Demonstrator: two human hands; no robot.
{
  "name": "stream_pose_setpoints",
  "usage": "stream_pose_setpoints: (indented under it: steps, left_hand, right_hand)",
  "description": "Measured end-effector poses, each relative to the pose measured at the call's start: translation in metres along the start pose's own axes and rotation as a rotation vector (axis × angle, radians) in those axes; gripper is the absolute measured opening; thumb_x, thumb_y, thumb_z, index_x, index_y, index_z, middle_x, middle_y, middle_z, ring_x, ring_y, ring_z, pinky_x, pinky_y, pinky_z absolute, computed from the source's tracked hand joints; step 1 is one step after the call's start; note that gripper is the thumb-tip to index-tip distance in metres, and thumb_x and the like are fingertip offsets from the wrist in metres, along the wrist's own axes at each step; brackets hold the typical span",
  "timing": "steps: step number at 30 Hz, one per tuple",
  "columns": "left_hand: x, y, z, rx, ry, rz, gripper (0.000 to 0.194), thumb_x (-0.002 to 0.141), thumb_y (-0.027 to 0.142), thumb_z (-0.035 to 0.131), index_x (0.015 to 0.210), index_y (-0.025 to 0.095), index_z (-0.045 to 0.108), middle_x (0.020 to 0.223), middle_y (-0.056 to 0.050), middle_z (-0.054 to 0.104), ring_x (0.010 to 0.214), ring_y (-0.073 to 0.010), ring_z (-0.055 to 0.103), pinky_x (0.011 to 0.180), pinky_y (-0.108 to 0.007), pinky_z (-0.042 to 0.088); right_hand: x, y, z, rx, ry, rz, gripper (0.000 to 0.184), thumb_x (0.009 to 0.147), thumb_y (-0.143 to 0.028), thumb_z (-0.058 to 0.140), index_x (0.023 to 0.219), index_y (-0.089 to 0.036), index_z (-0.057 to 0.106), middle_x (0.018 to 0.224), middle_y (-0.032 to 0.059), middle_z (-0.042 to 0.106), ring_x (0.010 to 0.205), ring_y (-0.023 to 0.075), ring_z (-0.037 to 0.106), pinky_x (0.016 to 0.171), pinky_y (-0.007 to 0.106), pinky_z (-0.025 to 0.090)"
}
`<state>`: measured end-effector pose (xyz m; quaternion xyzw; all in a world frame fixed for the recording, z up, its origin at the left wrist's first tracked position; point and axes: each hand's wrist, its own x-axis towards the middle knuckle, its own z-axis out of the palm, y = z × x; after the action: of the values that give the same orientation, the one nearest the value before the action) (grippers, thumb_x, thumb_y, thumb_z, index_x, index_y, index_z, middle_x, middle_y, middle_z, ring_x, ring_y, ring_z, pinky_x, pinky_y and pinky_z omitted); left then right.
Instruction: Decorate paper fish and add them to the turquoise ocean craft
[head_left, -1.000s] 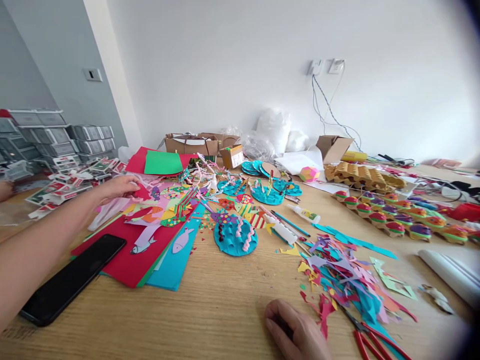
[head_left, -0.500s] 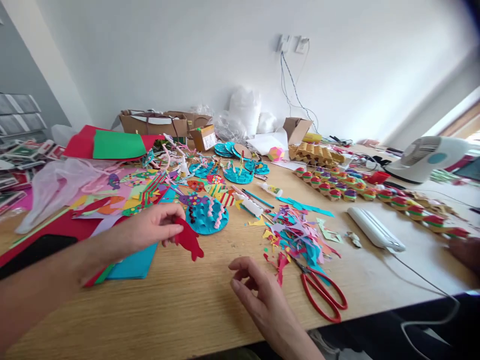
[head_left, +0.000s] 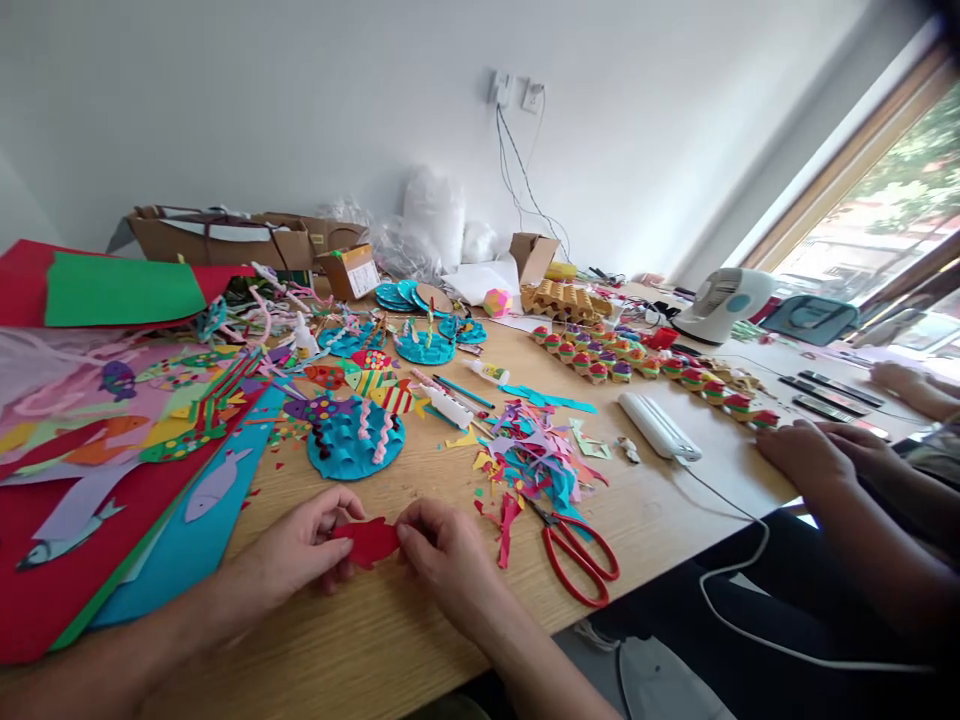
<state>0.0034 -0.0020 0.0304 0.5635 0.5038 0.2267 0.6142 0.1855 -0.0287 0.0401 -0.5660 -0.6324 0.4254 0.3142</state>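
Observation:
A red paper fish (head_left: pixel 367 543) is held level just above the wooden table. My left hand (head_left: pixel 326 545) pinches its left end between thumb and fingers. At the other end, the fingertips of my right hand (head_left: pixel 433 540) are closed on it. Red-handled scissors (head_left: pixel 581 560) lie to the right of my right hand, their blades beside a heap of coloured paper scraps (head_left: pixel 536 450). Beyond my hands sits a blue textured disc (head_left: pixel 356 440) with pink and black twisted strips on it. A lilac paper fish (head_left: pixel 217 485) rests on blue sheets to the left.
Red card (head_left: pixel 82 560) and several decorated paper fish cover the left side. Painted egg-carton strips (head_left: pixel 645 365) and a white device with a cable (head_left: pixel 658 425) are at the right. Another person's hands (head_left: pixel 806 455) rest by the right edge. Cardboard boxes (head_left: pixel 217 240) stand along the wall.
My right hand has moved to the red fish and gripped its free end. The fish has turned from hanging to level. The view has swung right, showing another person's arms and the window.

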Motion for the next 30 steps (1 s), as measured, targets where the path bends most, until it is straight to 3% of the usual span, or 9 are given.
stream_pose_setpoints:
  steps: [5, 12, 18, 25, 30]
  left_hand:
    - [0.000, 0.004, -0.007, 0.137, -0.029, 0.062, 0.028, 0.067, 0.038, 0.052, 0.087, 0.021, 0.046, 0.063, 0.004, 0.055, 0.055, -0.0140, 0.055, 0.046, -0.022, 0.039]
    - [-0.005, 0.004, -0.024, 0.615, 0.108, 0.281, 0.015, 0.080, 0.029, 0.044, 0.085, 0.021, 0.056, 0.072, 0.001, 0.060, 0.068, -0.0161, 0.057, 0.061, -0.025, 0.045]
    - [-0.011, 0.004, -0.015, 0.886, 0.012, 0.579, 0.021, 0.083, 0.012, 0.039, 0.088, 0.019, 0.059, 0.092, -0.004, 0.061, 0.090, -0.0189, 0.055, 0.080, -0.030, 0.044]
    - [-0.002, -0.003, -0.011, 0.981, -0.033, 0.587, 0.017, 0.086, 0.010, 0.043, 0.080, 0.019, 0.057, 0.088, -0.002, 0.060, 0.088, -0.0183, 0.055, 0.077, -0.028, 0.044]
    - [0.002, -0.007, -0.012, 0.950, -0.018, 0.598, 0.017, 0.088, 0.014, 0.044, 0.081, 0.021, 0.058, 0.091, 0.000, 0.061, 0.088, -0.0170, 0.057, 0.076, -0.025, 0.045]
  right_hand:
    - [0.007, -0.006, -0.007, -0.189, -0.011, 0.026, 0.017, 0.079, -0.013, 0.050, 0.074, -0.015, 0.067, 0.062, -0.0013, 0.062, 0.056, 0.0093, 0.051, 0.052, 0.018, 0.033]
    - [0.017, -0.009, -0.012, -0.427, -0.073, 0.000, 0.021, 0.080, -0.013, 0.049, 0.084, -0.016, 0.069, 0.075, 0.0034, 0.070, 0.066, 0.0123, 0.058, 0.056, 0.020, 0.035]
    - [0.024, -0.011, -0.012, -0.643, -0.141, -0.050, 0.023, 0.083, -0.020, 0.048, 0.092, -0.021, 0.069, 0.086, 0.0052, 0.072, 0.080, 0.0173, 0.064, 0.063, 0.024, 0.037]
    - [0.020, -0.010, -0.022, -0.740, -0.069, -0.098, 0.021, 0.085, -0.027, 0.052, 0.101, -0.022, 0.063, 0.101, 0.0055, 0.066, 0.082, 0.0168, 0.063, 0.063, 0.024, 0.037]
    - [0.023, -0.010, -0.052, -0.763, 0.038, -0.127, 0.012, 0.083, -0.016, 0.052, 0.084, -0.018, 0.064, 0.086, 0.0039, 0.067, 0.080, 0.0152, 0.060, 0.064, 0.022, 0.036]
